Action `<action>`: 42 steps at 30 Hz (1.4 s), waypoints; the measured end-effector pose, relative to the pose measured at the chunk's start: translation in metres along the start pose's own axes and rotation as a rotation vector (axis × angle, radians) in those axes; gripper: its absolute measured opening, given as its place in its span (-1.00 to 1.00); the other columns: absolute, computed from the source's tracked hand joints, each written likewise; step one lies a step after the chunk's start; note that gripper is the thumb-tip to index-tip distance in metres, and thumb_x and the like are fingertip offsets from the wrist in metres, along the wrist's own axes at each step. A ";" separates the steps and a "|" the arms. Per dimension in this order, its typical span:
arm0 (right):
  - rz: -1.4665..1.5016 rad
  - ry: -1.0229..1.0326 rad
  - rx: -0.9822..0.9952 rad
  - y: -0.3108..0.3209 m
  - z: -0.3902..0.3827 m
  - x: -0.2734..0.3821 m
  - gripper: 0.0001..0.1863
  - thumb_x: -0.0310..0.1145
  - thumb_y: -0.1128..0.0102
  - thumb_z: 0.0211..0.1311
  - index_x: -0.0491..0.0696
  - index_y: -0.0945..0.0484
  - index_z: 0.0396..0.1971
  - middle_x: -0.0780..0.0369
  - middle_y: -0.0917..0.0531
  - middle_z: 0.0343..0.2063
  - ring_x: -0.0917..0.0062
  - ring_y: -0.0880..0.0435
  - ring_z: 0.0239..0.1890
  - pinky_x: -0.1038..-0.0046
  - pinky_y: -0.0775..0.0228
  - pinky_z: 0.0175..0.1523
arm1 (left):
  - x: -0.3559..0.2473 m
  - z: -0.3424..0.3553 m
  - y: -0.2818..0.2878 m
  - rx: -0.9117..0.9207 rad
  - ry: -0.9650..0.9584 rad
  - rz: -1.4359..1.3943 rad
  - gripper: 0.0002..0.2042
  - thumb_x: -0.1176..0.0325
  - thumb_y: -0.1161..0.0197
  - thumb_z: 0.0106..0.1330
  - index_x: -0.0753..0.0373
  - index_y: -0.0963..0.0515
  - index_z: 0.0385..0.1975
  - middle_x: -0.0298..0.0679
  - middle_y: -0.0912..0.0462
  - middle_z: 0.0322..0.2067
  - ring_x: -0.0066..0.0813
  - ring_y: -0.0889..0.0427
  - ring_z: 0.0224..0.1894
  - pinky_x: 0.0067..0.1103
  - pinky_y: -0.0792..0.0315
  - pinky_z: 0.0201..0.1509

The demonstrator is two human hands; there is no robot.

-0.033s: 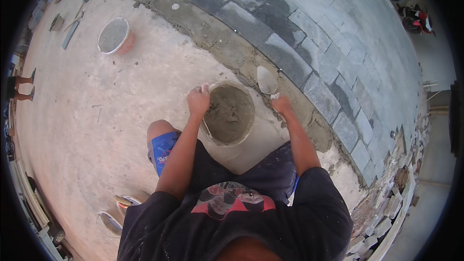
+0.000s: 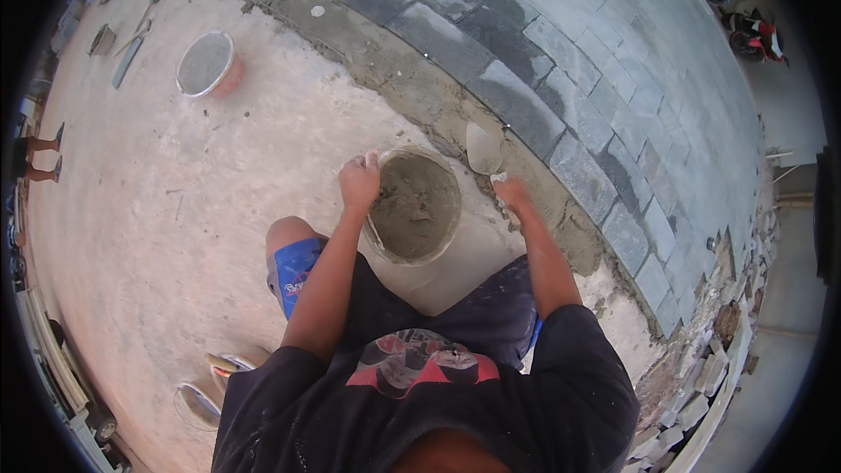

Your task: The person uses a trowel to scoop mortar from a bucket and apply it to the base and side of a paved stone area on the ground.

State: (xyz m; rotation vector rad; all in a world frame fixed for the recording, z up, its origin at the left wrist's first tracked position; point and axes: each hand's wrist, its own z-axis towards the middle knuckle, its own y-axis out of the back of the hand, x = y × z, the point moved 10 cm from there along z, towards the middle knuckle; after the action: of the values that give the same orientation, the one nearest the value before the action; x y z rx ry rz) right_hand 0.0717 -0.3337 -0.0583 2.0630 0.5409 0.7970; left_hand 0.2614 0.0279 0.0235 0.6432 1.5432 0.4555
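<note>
A round bucket point(image 2: 416, 203) of wet grey mortar stands on the floor in front of my knees. My left hand point(image 2: 359, 182) is closed on its left rim. In my right hand point(image 2: 510, 191), to the right of the bucket, is the handle of a trowel point(image 2: 484, 149). The trowel's pale blade points away from me, over the strip of mortar point(image 2: 455, 109) that runs beside the grey paving. I cannot tell whether the blade touches the mortar.
Grey stone slabs point(image 2: 517, 105) cover the floor to the right. Farther left stand a reddish bucket point(image 2: 208, 66) of grey mix and a long-handled tool point(image 2: 131, 57). Two containers point(image 2: 200, 405) sit near my left side. A person's legs point(image 2: 42, 158) show at the left edge. Broken stones point(image 2: 692, 412) lie lower right.
The trowel blade has tilted slightly and looks darker, with my right hand shifting very little. My left hand and the bucket have stayed put.
</note>
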 end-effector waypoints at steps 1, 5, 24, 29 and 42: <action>0.028 0.006 0.060 -0.007 -0.006 -0.006 -0.54 -0.14 0.00 0.14 -0.23 -0.54 -0.14 -0.14 -0.60 -0.13 -0.06 -0.54 -0.03 0.15 -0.36 0.06 | 0.002 -0.001 0.000 0.001 0.009 -0.008 -0.55 0.09 -0.14 0.33 0.41 -0.52 -0.62 0.17 -0.54 -0.58 0.16 -0.55 -0.45 -0.17 -0.38 -0.32; 0.064 0.044 0.200 -0.018 -0.017 -0.032 -0.50 -0.10 -0.03 0.10 -0.25 -0.55 -0.18 -0.12 -0.62 -0.17 -0.03 -0.58 -0.09 0.19 -0.39 0.00 | -0.001 -0.001 -0.004 0.018 0.019 -0.021 -0.54 0.06 -0.12 0.33 0.40 -0.54 -0.60 0.17 -0.55 -0.55 0.17 -0.56 -0.43 -0.15 -0.39 -0.30; -0.055 -0.121 -0.076 0.028 0.050 0.047 -0.53 -0.17 -0.06 0.14 -0.13 -0.53 0.01 -0.01 -0.59 0.01 0.11 -0.56 0.09 0.16 -0.37 0.18 | -0.008 -0.003 0.001 0.015 0.008 -0.002 -0.52 0.05 -0.11 0.34 0.41 -0.52 -0.62 0.18 -0.53 -0.58 0.15 -0.54 -0.47 -0.16 -0.36 -0.31; 0.023 -0.188 -0.132 0.024 0.028 0.020 -0.58 -0.20 -0.07 0.10 -0.18 -0.58 -0.14 -0.10 -0.60 -0.08 0.05 -0.55 0.06 0.16 -0.39 0.14 | -0.010 -0.003 0.005 0.007 0.004 -0.014 -0.53 0.07 -0.12 0.34 0.42 -0.51 -0.63 0.17 -0.51 -0.61 0.14 -0.51 -0.51 -0.17 -0.35 -0.34; -0.111 -0.050 -0.098 0.028 -0.037 -0.014 -0.54 -0.14 -0.08 0.13 -0.17 -0.49 -0.07 -0.10 -0.62 -0.15 0.00 -0.58 -0.03 0.11 -0.40 0.08 | -0.015 -0.001 -0.006 0.027 -0.049 0.012 -0.52 0.06 -0.09 0.35 0.43 -0.53 -0.61 0.20 -0.55 -0.54 0.20 -0.55 -0.41 -0.15 -0.37 -0.28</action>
State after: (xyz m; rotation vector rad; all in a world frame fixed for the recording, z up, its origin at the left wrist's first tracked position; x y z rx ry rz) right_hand 0.0381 -0.3377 -0.0237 1.9402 0.5720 0.6916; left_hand 0.2596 0.0138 0.0319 0.6802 1.5019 0.4256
